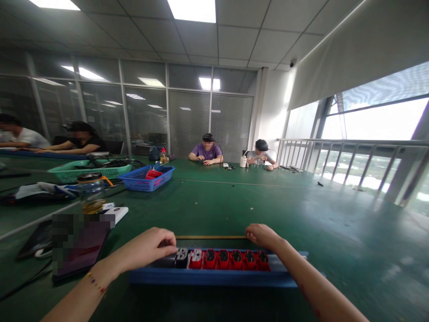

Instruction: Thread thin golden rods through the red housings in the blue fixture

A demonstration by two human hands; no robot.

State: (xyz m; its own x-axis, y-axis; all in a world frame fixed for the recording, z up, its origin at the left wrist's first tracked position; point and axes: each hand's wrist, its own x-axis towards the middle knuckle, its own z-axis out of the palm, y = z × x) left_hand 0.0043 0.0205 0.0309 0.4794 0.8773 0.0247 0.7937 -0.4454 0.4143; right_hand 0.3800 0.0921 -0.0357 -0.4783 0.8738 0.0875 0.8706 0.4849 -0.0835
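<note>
Head view: a long blue tray [214,279] is seen on the green counter [214,201], directly in front of the wearer. In it, 7 blocks [224,260] are set upright in 1 row; 6 have red bodies, while the leftmost is dark. The 2 leftmost tops appear greyish, the other 5 black. A thin tan strip [211,237] is seen just beyond the tray's far edge, roughly parallel to it, with its ends met by the 2 hands.

The left hand [156,243] is curled over the tray's left part, its fingertips near the dark block; contact with that block cannot be confirmed. The right hand [263,235] is bent at the strip's right end. Whether the strip is pinched by either hand, or merely covered at its ends, cannot be told.

The step in hand is judged to be the positioning of the strip alongside the filled tray. For any shift of the strip, a secure hold at both ends and even motion would be called for, with the block tops left undisturbed. If only 1 end were held, skewing would be likely.
</note>
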